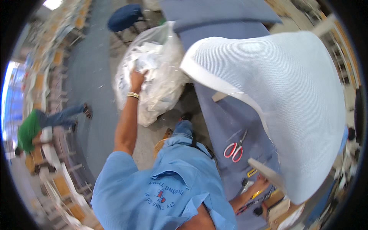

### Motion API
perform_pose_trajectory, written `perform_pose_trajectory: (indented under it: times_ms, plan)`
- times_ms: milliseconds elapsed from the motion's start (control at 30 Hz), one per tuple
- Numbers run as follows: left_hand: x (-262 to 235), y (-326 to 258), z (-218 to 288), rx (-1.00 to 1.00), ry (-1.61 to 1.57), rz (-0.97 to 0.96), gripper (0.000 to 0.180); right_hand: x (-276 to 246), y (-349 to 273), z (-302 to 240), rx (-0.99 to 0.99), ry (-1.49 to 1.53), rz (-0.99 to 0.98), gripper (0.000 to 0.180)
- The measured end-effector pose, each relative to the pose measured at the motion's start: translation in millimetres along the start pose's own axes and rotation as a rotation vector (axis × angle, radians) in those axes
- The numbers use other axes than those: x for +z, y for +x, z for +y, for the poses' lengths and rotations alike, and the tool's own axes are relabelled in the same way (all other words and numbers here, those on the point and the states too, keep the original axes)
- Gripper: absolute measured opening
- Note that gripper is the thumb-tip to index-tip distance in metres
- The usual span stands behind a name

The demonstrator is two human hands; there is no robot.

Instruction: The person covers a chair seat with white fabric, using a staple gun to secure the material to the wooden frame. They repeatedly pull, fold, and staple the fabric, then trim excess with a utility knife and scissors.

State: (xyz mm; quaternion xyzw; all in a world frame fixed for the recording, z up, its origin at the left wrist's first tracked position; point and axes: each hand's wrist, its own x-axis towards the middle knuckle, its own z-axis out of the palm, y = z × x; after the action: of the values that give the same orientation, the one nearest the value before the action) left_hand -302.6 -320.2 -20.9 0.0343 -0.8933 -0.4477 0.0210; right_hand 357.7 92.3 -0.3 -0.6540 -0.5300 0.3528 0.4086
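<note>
My left hand (138, 78) reaches out over a large clear plastic bag (168, 92) filled with white scraps (147, 57). Its fingers are apart, with nothing visibly gripped. On the right, my right hand (261, 184) is low beside a pale leg (266, 173) of a big curved piece (276, 73) covered in light mesh fabric with a white edge, which looks like a chair shell. The leg partly hides those fingers, so their grip is unclear. Red-handled scissors (234, 150) lie on the blue-covered table (222, 126), near a small yellow tool (252, 173).
A blue-topped stool (125, 17) stands beyond the bag. Several tools and boxes crowd the table's near right end. At far left, a person in green (28, 130) bends by rows of chair frames (61, 184) along a grey-blue walkway (86, 96).
</note>
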Motion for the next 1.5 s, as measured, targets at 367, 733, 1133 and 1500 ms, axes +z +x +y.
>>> perform_pose_trajectory:
  times_ms: [367,733,1133,1500]
  plan:
    - [145,-92,112,0.483,-0.277,-0.599,0.038,147,-126,-10,-0.085,-0.636,-0.166,0.050]
    - [180,-160,183,0.277,-0.657,-0.724,0.024,-42,-188,47,0.289,0.007,-0.363,0.047]
    - [151,-256,224,0.037,-0.759,-0.332,0.051,-159,31,63,-0.009,-0.394,0.174,0.053]
    - [67,-381,358,0.792,-0.464,0.076,0.061,17,326,-254,-0.335,0.588,-0.286,0.052]
